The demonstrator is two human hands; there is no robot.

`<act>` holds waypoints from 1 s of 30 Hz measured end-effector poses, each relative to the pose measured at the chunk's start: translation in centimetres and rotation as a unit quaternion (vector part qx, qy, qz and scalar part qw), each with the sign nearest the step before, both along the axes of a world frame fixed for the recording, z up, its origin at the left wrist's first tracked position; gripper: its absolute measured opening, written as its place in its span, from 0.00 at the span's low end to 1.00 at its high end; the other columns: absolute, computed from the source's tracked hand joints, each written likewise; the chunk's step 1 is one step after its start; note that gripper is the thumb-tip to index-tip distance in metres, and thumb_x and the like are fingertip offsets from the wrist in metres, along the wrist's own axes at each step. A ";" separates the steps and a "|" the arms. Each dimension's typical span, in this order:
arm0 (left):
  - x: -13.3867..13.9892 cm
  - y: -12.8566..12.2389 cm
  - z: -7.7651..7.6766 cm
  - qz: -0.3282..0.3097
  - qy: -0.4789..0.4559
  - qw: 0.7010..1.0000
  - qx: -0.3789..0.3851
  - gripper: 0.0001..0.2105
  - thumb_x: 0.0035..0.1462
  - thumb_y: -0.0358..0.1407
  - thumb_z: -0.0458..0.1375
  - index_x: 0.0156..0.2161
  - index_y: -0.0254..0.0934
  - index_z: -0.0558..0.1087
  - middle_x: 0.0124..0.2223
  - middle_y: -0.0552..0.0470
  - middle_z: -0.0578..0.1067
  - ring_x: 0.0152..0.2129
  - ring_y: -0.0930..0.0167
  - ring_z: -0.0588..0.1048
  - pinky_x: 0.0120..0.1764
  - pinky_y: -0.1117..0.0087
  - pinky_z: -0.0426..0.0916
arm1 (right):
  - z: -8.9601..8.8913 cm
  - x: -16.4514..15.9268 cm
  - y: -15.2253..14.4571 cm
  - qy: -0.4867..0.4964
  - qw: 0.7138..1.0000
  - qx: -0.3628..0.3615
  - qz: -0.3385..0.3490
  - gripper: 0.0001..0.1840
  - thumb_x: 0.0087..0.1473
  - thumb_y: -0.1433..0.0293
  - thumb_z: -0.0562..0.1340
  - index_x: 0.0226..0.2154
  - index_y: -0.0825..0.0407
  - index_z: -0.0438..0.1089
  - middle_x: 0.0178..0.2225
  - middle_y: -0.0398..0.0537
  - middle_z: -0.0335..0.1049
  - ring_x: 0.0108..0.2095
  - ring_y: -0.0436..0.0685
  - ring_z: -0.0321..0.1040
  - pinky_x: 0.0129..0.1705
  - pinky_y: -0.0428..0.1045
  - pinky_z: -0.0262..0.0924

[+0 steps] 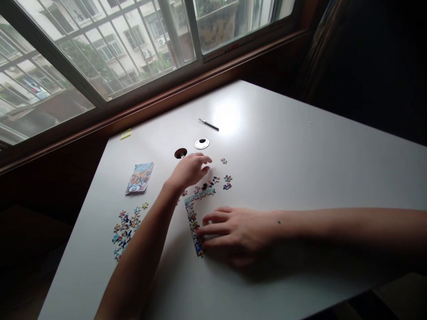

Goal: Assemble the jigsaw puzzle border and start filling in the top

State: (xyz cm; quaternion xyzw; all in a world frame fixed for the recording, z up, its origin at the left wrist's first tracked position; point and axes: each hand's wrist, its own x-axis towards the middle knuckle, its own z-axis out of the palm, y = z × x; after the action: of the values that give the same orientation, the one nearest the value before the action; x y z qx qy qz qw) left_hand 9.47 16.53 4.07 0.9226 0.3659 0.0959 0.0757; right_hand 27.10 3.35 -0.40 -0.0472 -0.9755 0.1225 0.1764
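White table [300, 173], L-shaped puzzle border [191, 217] mid-table, right hand [238, 232] spread, fingertips at border's left side, gripping nothing, left hand [191, 170] half-open, empty, near loose pieces [227, 178], piece pile [125, 232] at left.

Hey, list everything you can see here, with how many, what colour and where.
Table: one, white, below the window
Window: one, dark-framed, beyond the table
Buildings: several, pale, outside
Trees: count unclear, green, outside
Pen: one, mostly black, far part of table
Cable-hole cover: one, silvery, nearer than the pen
Cable hole: one, dark, left of the cover
Paper slip: one, yellow, far left table edge
Printed sheet: one, multicoloured, table's left
Loose jigsaw pieces: many, multicoloured, left pile and around the border
Joined jigsaw border: one, multicoloured, between the arms
Left hand: one, bare, above the border's far end
Right hand: one, bare, at the border's side
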 end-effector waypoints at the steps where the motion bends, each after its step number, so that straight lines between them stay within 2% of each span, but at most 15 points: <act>1: 1.0 0.3 -0.2 -0.024 -0.009 1.000 0.003 0.13 0.62 0.29 0.56 0.50 0.38 0.77 0.49 0.47 0.78 0.45 0.66 0.75 0.50 0.63 0.70 | 0.1 0.0 0.0 0.003 1.000 0.002 0.000 0.27 0.58 0.60 0.58 0.57 0.54 0.67 0.62 0.55 0.63 0.58 0.66 0.59 0.57 0.58 0.57; 2: 1.9 0.6 -0.4 -0.062 -0.030 0.998 0.009 0.14 0.63 0.28 0.55 0.51 0.38 0.76 0.51 0.47 0.77 0.47 0.66 0.74 0.52 0.63 0.69 | 0.1 0.0 0.0 0.005 1.000 0.004 0.001 0.27 0.58 0.60 0.58 0.57 0.54 0.67 0.61 0.55 0.64 0.57 0.66 0.60 0.57 0.58 0.57; 4: 3.6 1.2 -0.9 -0.096 -0.057 0.994 0.012 0.14 0.63 0.26 0.53 0.48 0.38 0.77 0.52 0.46 0.76 0.48 0.66 0.74 0.51 0.63 0.68 | 0.2 -0.1 0.0 0.008 1.000 0.005 0.003 0.27 0.58 0.60 0.57 0.56 0.55 0.67 0.61 0.56 0.64 0.58 0.66 0.59 0.57 0.58 0.58; 8: 5.0 2.3 -1.8 -0.093 -0.066 0.993 -0.004 0.11 0.60 0.23 0.54 0.35 0.35 0.78 0.41 0.46 0.78 0.36 0.68 0.75 0.40 0.67 0.70 | 0.1 -0.1 0.1 0.009 1.000 0.008 0.005 0.27 0.58 0.59 0.58 0.56 0.56 0.68 0.60 0.56 0.65 0.55 0.66 0.60 0.56 0.58 0.58; 10: 4.6 2.7 -1.9 -0.078 -0.076 0.994 -0.008 0.10 0.59 0.22 0.54 0.34 0.34 0.77 0.37 0.46 0.77 0.32 0.70 0.74 0.37 0.68 0.69 | 0.1 -0.1 0.0 0.009 1.000 0.008 0.002 0.27 0.58 0.59 0.58 0.56 0.55 0.68 0.61 0.56 0.64 0.55 0.66 0.61 0.56 0.58 0.58; 13: 3.1 2.7 -1.8 -0.066 -0.091 0.994 -0.019 0.08 0.58 0.23 0.56 0.34 0.34 0.77 0.35 0.49 0.78 0.31 0.71 0.74 0.36 0.70 0.69 | 0.0 0.0 0.0 0.005 1.000 0.004 0.001 0.27 0.59 0.59 0.57 0.57 0.54 0.67 0.61 0.55 0.63 0.57 0.66 0.60 0.58 0.58 0.57; 18: 1.0 2.3 -1.9 -0.050 -0.115 0.991 -0.042 0.05 0.61 0.30 0.60 0.38 0.35 0.79 0.35 0.50 0.80 0.31 0.73 0.77 0.36 0.72 0.70 | -0.1 0.0 -0.1 0.012 1.000 -0.002 0.004 0.28 0.58 0.59 0.58 0.58 0.54 0.66 0.61 0.56 0.64 0.57 0.65 0.59 0.58 0.59 0.56; 23: 1.2 0.7 -1.4 -0.043 -0.109 0.993 -0.029 0.03 0.58 0.32 0.63 0.35 0.37 0.80 0.38 0.48 0.78 0.31 0.71 0.75 0.37 0.68 0.69 | 0.0 0.0 0.0 0.003 1.000 -0.007 0.004 0.28 0.59 0.60 0.58 0.58 0.55 0.66 0.61 0.56 0.63 0.57 0.66 0.58 0.59 0.59 0.56; 26: 1.8 -1.4 -0.7 -0.083 -0.071 0.993 -0.034 0.07 0.60 0.36 0.62 0.32 0.38 0.81 0.35 0.48 0.78 0.31 0.70 0.74 0.37 0.68 0.68 | 0.0 0.0 0.0 0.001 1.000 -0.016 0.007 0.29 0.58 0.60 0.59 0.59 0.55 0.65 0.61 0.56 0.63 0.56 0.66 0.59 0.58 0.59 0.57; 28: 2.3 -2.8 -0.6 -0.108 -0.041 0.993 -0.033 0.05 0.58 0.37 0.64 0.33 0.38 0.81 0.35 0.48 0.78 0.32 0.68 0.75 0.38 0.67 0.68 | 0.0 0.0 0.0 -0.004 1.000 -0.024 0.008 0.29 0.57 0.61 0.59 0.59 0.55 0.65 0.60 0.55 0.64 0.55 0.66 0.59 0.58 0.59 0.56; 30: 2.5 -3.7 -0.6 -0.107 -0.033 0.993 -0.034 0.04 0.58 0.35 0.64 0.35 0.39 0.81 0.36 0.49 0.78 0.32 0.69 0.75 0.38 0.67 0.68 | 0.0 0.0 0.0 -0.007 0.999 -0.029 0.011 0.30 0.57 0.61 0.59 0.59 0.55 0.64 0.60 0.55 0.64 0.55 0.67 0.59 0.59 0.59 0.55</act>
State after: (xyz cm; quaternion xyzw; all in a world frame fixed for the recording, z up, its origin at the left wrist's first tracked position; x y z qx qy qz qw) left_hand 12.01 12.78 3.44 0.9498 0.2652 0.1050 0.1284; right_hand 27.06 3.32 -0.40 -0.0423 -0.9733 0.1523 0.1663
